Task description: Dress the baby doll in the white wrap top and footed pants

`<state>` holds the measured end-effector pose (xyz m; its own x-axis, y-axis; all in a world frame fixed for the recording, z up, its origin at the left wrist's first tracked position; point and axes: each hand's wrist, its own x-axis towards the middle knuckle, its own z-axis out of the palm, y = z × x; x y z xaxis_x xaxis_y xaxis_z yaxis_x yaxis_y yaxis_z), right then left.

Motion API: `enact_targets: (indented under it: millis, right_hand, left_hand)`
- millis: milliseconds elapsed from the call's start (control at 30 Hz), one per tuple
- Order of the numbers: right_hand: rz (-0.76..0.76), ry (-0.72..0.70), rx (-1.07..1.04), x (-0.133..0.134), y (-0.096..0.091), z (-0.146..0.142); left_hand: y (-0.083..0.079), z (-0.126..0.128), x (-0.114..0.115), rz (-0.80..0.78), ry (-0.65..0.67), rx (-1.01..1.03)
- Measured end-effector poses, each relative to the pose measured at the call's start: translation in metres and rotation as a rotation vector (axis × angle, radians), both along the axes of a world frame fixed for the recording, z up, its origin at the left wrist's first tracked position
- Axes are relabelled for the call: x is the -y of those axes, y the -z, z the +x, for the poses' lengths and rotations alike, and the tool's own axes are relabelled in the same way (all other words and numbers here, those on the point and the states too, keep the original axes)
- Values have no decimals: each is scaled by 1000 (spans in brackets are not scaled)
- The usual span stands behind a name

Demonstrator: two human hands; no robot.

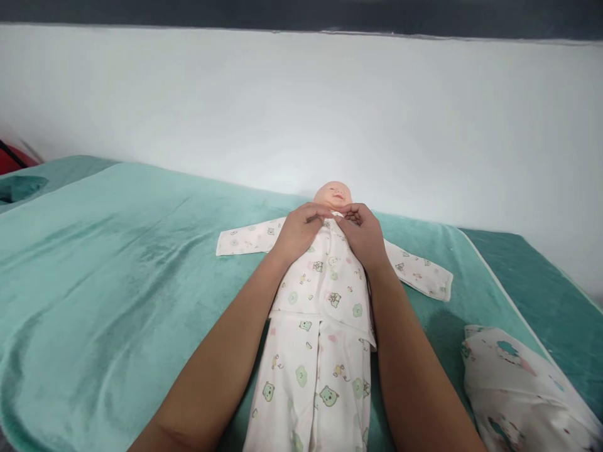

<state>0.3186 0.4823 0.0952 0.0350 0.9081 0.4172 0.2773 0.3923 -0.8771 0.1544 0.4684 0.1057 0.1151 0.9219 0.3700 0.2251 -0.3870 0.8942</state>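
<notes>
A baby doll [335,193] lies on its back, its head toward the wall. It wears a white printed long-sleeved top [325,282] and matching trousers [306,376]. Both sleeves are spread out to the sides, and no doll hands show at the cuffs. My left hand [304,227] pinches the left edge of the top's collar just under the doll's chin. Opposite it, my right hand [362,232] has thumb and fingers closed on the right edge of the collar. My fingers partly cover the neckline, so any fastening there is hidden.
A green plush blanket [141,270] covers the surface under the doll. On the right lies a bundled white printed cloth [522,389]. A white wall [292,107] rises behind the doll's head. Something red [14,160] shows at the far left edge.
</notes>
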Motion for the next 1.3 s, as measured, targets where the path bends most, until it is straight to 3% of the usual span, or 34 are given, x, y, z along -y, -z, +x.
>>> enact_targets:
  millis: [433,767,1000,1300]
  right_hand:
    - [46,-28,-74,-3,7,4]
    - [98,-114,-114,-1,7,5]
    - [90,-49,-231,-5,9,5]
    - [82,49,-188,7,0,3]
  left_hand:
    - [6,-1,-3,36,-39,18]
    - [4,0,-1,42,6,5]
    - [1,-1,8,43,-12,-27]
    - [-5,-6,23,-16,121,-114]
